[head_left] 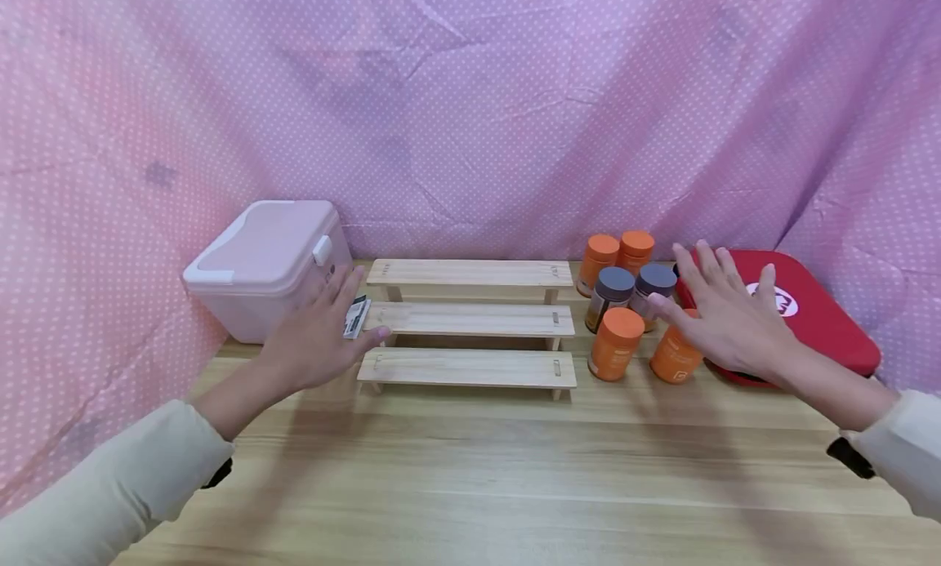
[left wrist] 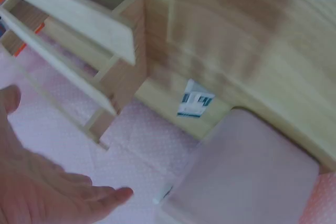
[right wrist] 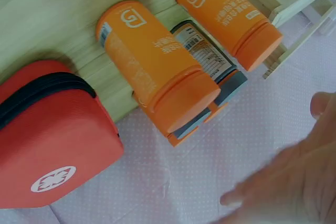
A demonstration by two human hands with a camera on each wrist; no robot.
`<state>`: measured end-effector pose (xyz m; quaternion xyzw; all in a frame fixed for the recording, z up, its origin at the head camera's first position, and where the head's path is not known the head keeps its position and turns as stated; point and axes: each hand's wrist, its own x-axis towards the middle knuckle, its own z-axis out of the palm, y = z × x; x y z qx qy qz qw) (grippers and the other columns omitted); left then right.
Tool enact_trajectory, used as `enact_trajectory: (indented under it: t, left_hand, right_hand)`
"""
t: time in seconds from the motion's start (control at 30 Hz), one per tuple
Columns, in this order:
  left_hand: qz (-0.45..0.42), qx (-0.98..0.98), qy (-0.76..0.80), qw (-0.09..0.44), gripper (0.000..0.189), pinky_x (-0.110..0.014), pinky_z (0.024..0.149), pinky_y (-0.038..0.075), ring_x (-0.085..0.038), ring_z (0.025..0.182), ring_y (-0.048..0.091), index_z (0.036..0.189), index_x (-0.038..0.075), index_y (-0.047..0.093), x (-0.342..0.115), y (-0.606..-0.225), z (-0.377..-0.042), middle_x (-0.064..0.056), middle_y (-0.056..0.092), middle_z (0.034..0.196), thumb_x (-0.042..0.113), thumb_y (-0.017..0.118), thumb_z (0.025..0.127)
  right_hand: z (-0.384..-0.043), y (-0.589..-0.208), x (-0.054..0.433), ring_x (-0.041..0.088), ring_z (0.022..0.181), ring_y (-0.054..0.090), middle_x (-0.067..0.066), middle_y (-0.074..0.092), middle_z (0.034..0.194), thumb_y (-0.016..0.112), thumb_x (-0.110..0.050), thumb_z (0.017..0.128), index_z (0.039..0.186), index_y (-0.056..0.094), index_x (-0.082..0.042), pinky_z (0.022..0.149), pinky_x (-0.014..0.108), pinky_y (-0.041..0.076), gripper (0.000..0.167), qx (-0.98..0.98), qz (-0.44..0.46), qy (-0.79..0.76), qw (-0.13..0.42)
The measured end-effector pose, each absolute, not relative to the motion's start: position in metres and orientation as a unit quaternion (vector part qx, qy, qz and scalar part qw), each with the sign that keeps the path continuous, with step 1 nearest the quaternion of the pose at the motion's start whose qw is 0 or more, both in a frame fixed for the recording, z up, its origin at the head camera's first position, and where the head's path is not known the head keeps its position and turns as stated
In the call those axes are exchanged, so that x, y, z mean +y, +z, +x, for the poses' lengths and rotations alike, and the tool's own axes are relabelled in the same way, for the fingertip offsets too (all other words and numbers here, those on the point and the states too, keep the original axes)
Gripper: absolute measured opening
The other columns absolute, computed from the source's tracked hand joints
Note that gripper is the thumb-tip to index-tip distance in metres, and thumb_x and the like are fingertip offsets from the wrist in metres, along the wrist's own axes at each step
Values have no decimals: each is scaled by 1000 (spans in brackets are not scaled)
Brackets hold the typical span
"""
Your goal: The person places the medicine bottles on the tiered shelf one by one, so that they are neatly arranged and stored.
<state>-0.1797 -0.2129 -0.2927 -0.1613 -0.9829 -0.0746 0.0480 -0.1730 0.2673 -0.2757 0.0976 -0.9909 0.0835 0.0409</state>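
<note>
My left hand [head_left: 312, 341] hovers with spread fingers between a pale pink lidded box [head_left: 268, 247] and a three-step wooden rack [head_left: 470, 321]. Beside the rack's left end lies a small white and green packet [left wrist: 195, 99], partly covered by that hand in the head view. Over on the other side, my right hand [head_left: 731, 317] is held in the air, fingers spread, holding nothing. Below and near it stand several orange bottles [head_left: 616, 345] and two dark-capped bottles [head_left: 613, 292]. A red zip case [head_left: 816, 313] with a white emblem sits at the far right, partly hidden by the hand.
Everything stands on a light wood-grain table [head_left: 470, 476]. Pink dotted cloth [head_left: 470, 125] hangs behind and along both sides. The bottles are grouped close together between the rack's right end and the red case.
</note>
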Motion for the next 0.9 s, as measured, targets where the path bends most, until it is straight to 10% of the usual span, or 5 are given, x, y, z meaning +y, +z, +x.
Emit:
enact_trajectory:
  t: [0.13,0.3,0.57,0.9]
  left_hand:
    - [-163,-973,-129,96,97,-69,95,42,-47,130,38,155,8,10,-214,-308,-177,-25,30,151,67,49,88]
    - [-153,-961,-213,88,95,-68,102,37,-48,133,33,154,7,12,-216,-324,-171,-28,27,151,58,59,88]
    - [-101,-935,-340,8,83,-57,88,53,-46,118,50,149,3,26,-223,-345,-162,-27,42,140,44,67,89]
    - [-67,-908,-412,-26,82,-48,90,56,-46,114,54,145,-6,28,-225,-362,-161,-32,48,132,26,74,86]
  right_hand:
    - [-169,-279,275,47,141,9,31,7,155,39,-60,96,154,0,-6,103,68,-27,88,-988,89,74,105]
    - [-166,-287,288,54,134,21,33,18,151,43,-55,96,154,6,-4,109,71,-16,85,-982,66,112,137]
    - [-164,-306,304,55,135,13,35,16,150,53,-42,97,153,4,0,99,78,23,85,-962,70,257,63]
    - [-166,-321,308,55,122,33,39,31,139,61,-39,94,149,9,8,94,75,35,89,-955,75,284,41]
